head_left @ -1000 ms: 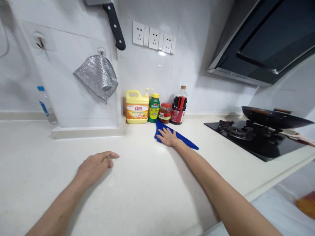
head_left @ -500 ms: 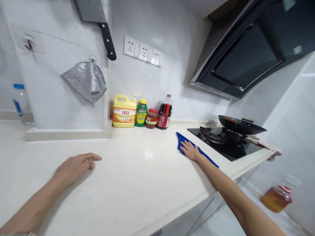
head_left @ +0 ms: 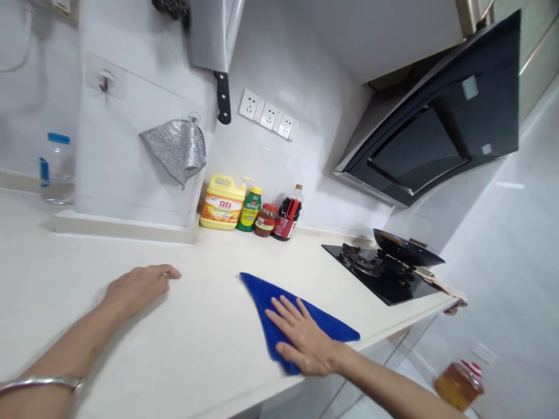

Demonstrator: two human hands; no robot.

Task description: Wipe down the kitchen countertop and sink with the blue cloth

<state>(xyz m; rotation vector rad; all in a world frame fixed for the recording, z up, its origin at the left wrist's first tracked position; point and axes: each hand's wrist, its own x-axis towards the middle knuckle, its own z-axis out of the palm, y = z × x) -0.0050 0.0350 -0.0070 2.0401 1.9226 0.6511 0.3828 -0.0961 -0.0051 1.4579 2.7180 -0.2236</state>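
My right hand (head_left: pixel 301 337) lies flat on a blue cloth (head_left: pixel 323 320), fingers spread, pressing it to the white countertop (head_left: pixel 209 337) near the front edge. The cloth is spread in a rough triangle, one corner pointing toward the back left. Off to the left, my left hand (head_left: pixel 138 288) rests on the countertop with nothing in it. Its index finger is stretched out and the other fingers are partly curled. A silver bangle (head_left: pixel 43 382) circles the left wrist.
Along the wall stand a yellow detergent jug (head_left: pixel 222 203), a green bottle (head_left: pixel 250 209), a red-lidded jar (head_left: pixel 266 220) and a dark sauce bottle (head_left: pixel 288 214). To the right is a gas stove (head_left: pixel 384 285) with a wok (head_left: pixel 406 249). A cleaver (head_left: pixel 223 96) hangs above.
My right hand has slid the blue cloth from beside the stove leftward and toward the counter's front edge. My left hand has stayed almost still. The camera view has tilted.
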